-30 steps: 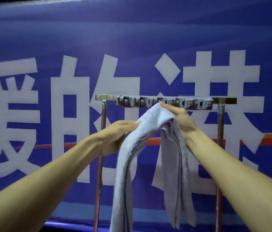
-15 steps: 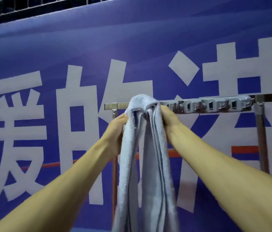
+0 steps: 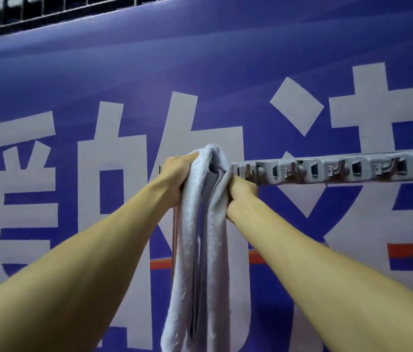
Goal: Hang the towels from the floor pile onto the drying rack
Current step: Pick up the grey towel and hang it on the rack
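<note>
One towel is all I can count here, and it lies bunched over the left end of the rack, its fold humped above the bar and both tails hanging straight down between my forearms, just beside the left post. My left hand grips the fold from the left, fingers curled into the cloth at bar height. My right hand clutches the other side just under the bar, fingers wrapped round the gathered layers. The grey clips along the bar to the right hold nothing I can see. I judge this towel nearly hung: it is on the bar but wadded, so it wants spreading before I let go. The floor pile is out of view, so I cannot say how many remain
</note>
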